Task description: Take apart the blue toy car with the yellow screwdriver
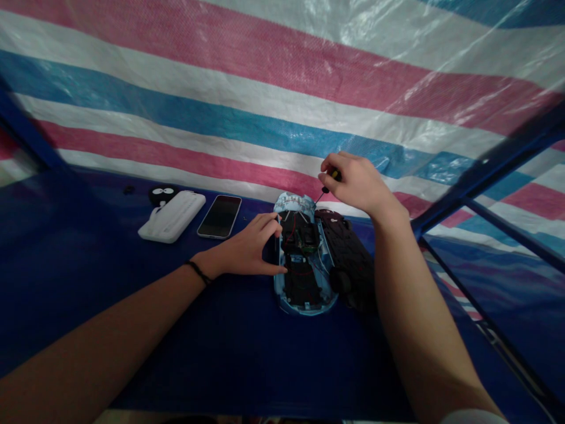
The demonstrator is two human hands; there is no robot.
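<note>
Nearest, on the cloth-covered desk (132, 335), the left hand (247, 247) lies spread, with one black cord bracelet (198, 272) at its wrist and its fingertips at the left edge of an opened blue toy car shell (324, 306). The shell holds one circuit board (300, 235), red and black wires, and a black panel (302, 282). Just right of it sits a dark chassis (346, 259) with one black wheel (339, 281) showing. The right hand (357, 182) pinches one small screwdriver (334, 174) above the shell's far end. Well left lie one smartphone (219, 217), one white power bank (172, 216) and a black eyed trinket (162, 195). Farther off hangs a pink, white and blue striped tarp (265, 88), crossed at right by a blue metal frame (485, 182).
</note>
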